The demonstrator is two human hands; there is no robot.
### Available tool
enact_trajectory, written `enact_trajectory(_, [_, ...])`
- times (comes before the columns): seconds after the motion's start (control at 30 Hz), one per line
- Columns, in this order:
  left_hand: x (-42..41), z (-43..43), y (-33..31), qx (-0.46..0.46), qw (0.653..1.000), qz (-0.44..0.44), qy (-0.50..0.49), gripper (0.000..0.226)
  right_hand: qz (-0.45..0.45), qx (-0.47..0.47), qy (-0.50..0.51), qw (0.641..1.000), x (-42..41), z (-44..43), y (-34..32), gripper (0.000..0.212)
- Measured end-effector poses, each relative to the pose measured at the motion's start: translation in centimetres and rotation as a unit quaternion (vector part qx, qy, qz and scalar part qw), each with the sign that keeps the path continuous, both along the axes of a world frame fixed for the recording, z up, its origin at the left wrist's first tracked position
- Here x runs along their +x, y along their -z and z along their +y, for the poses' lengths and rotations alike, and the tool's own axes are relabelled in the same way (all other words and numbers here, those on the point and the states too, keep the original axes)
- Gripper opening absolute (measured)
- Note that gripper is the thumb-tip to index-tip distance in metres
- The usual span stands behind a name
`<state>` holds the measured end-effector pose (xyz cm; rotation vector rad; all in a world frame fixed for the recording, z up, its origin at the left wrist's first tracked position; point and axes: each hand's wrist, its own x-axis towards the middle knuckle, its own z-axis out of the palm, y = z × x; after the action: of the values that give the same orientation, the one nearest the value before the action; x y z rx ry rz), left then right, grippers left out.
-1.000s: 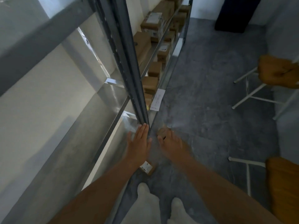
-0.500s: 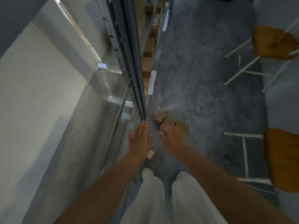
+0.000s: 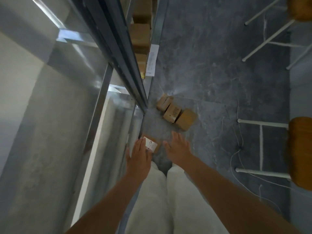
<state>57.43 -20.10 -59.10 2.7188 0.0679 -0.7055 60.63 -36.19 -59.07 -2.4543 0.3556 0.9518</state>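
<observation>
Hands flank labelled cardboard box [image 3: 150, 144] on mottled grey floor [image 3: 211, 65]: left hand [image 3: 139, 157] overlapping it, right hand [image 3: 178, 148] just beside, fingers straight, released.

the scene is dim and bluish, lit softly from the upper left, where the pale wall [image 3: 15, 81] and the metal shelf [image 3: 70, 36] catch the brightest streaks. a small glare spot sits on the grey floor [image 3: 211, 65] just past the three boxes [image 3: 176, 112]. shadows are weak, with no hard edges. motion blur smears the shelf post [image 3: 118, 48], the left hand [image 3: 140, 157] and the right hand [image 3: 179, 149]. the wide lens bends straight lines near the edges, and the stools [image 3: 300, 152] at the right look soft.
</observation>
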Motion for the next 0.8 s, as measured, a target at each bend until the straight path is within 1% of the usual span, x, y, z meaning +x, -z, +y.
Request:
enact_trajectory(0.1, [-1.4,0.0,3.8,-0.001,0.999,0.021,-0.047,0.052,0.012,0.009,0.004,1.0,-0.2,-0.4,4.1,0.063])
enact_trajectory(0.2, [-1.7,0.4,8.3,0.013,0.997,0.022,-0.074,0.052,0.033,0.011,-0.019,0.999,-0.4,-1.0,8.4,0.065])
enact_trajectory(0.3, [-1.2,0.7,13.0,0.014,0.992,0.018,-0.124,0.05,0.047,-0.002,-0.049,0.998,-0.4,-1.4,13.2,0.065])
enact_trajectory(0.4, [-0.6,1.0,18.2,-0.011,0.985,0.048,-0.168,0.05,0.072,0.002,-0.054,0.996,-0.5,-1.0,18.1,0.065])
enact_trajectory(0.5, [-0.5,1.0,23.5,-0.041,0.98,0.075,-0.182,0.047,0.093,0.011,-0.026,0.995,-0.8,-0.1,23.7,0.066])
enact_trajectory(0.63, [-1.9,1.2,31.6,-0.007,0.985,0.128,-0.117,0.049,0.106,0.018,-0.022,0.994,-0.8,1.1,31.6,0.063])
enact_trajectory(0.7, [-2.2,1.8,35.8,-0.005,0.983,0.135,-0.127,0.048,0.119,0.019,-0.016,0.993,-0.5,1.6,36.1,0.064])
enact_trajectory(0.73, [-2.0,2.2,37.2,-0.014,0.98,0.133,-0.149,0.046,0.122,0.025,0.002,0.992,-0.2,1.7,37.8,0.064])
enact_trajectory(0.8, [-1.1,2.7,40.3,-0.027,0.973,0.125,-0.191,0.04,0.118,0.065,0.095,0.986,0.5,2.2,41.2,0.059])
